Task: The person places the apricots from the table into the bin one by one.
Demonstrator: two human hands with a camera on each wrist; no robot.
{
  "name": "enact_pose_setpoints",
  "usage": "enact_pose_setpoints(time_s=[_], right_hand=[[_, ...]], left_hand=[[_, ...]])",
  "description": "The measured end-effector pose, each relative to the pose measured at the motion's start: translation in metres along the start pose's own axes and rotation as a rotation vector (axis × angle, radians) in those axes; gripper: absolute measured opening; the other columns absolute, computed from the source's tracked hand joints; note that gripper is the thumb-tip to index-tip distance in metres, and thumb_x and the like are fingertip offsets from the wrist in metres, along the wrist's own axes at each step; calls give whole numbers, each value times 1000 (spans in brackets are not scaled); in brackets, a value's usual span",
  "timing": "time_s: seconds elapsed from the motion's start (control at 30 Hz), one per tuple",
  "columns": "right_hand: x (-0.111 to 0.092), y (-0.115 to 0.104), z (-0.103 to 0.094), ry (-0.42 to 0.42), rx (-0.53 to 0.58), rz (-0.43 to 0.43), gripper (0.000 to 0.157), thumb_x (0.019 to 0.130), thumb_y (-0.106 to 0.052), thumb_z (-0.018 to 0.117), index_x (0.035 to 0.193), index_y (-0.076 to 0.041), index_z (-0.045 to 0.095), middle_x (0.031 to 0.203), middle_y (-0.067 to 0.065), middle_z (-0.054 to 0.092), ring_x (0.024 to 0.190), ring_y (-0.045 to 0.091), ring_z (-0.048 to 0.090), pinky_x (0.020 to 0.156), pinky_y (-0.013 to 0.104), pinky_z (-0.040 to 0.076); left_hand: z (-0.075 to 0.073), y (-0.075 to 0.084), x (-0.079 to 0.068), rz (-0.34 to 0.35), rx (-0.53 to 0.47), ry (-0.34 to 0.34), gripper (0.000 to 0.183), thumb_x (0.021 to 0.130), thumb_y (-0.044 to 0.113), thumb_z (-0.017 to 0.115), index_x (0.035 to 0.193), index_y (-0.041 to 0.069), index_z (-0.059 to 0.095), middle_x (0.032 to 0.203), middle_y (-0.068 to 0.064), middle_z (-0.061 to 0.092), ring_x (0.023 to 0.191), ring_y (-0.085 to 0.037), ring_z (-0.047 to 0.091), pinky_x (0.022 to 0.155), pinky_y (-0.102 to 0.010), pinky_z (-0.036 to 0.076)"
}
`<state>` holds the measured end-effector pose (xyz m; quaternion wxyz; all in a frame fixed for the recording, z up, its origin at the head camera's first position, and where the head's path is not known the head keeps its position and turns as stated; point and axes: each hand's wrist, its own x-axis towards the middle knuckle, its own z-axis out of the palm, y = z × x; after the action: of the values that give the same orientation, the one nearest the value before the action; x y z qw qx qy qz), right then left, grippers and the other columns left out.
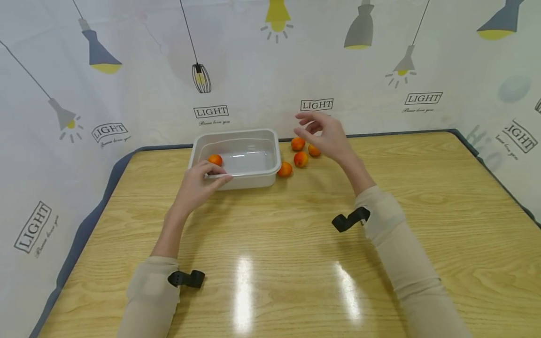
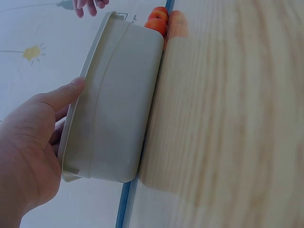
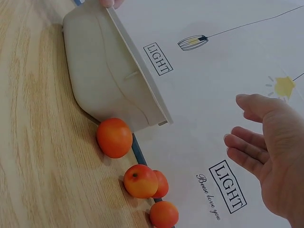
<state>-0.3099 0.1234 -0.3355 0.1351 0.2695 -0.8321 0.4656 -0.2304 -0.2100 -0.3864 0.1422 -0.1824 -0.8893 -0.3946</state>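
Observation:
A white plastic container (image 1: 258, 180) stands at the far side of the table, with one small round orange-red fruit (image 1: 215, 160) inside it near the left end. My left hand (image 1: 196, 186) pinches its near rim at the left corner, thumb outside and fingers over the inner side. In the air right of the container, my right hand (image 1: 328, 134) holds nothing, its fingers spread and slightly bent. Below it several similar fruits (image 1: 300, 159) lie on the table. The closest fruit (image 3: 114, 137) sits right by the container's right end in the right wrist view.
The wood-grain table (image 1: 270, 244) extends toward me and to both sides. Right behind the container rises a white backdrop (image 1: 249, 56) printed with lamps and lettering. A dark blue edge (image 1: 165, 147) runs along the table's back and left sides.

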Motion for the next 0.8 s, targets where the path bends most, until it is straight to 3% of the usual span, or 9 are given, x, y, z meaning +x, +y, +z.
enact_pose_setpoints(time_s=[0.27, 0.5, 0.8], right_hand=[[1, 12, -5, 9, -32, 11, 44, 85, -34, 65, 123, -14, 56, 105, 5, 59, 82, 13, 57, 76, 27, 47], [1, 21, -9, -1, -48, 52, 44, 86, -35, 62, 123, -13, 56, 108, 12, 58, 83, 18, 57, 77, 35, 47], [0, 31, -12, -7, -59, 95, 46, 85, -37, 64, 123, -12, 55, 107, 8, 59, 84, 19, 56, 76, 35, 46]], left_hand=[[0, 0, 0, 0, 3, -2, 21, 77, 26, 74, 86, 8, 67, 86, 1, 59, 84, -13, 52, 78, -31, 44], [0, 0, 0, 11, 5, 5, 22, 77, 26, 75, 85, 8, 67, 85, 1, 60, 84, -14, 53, 78, -31, 43], [0, 0, 0, 13, -3, 9, 21, 77, 26, 75, 85, 8, 67, 85, 1, 60, 83, -13, 53, 77, -31, 44]])
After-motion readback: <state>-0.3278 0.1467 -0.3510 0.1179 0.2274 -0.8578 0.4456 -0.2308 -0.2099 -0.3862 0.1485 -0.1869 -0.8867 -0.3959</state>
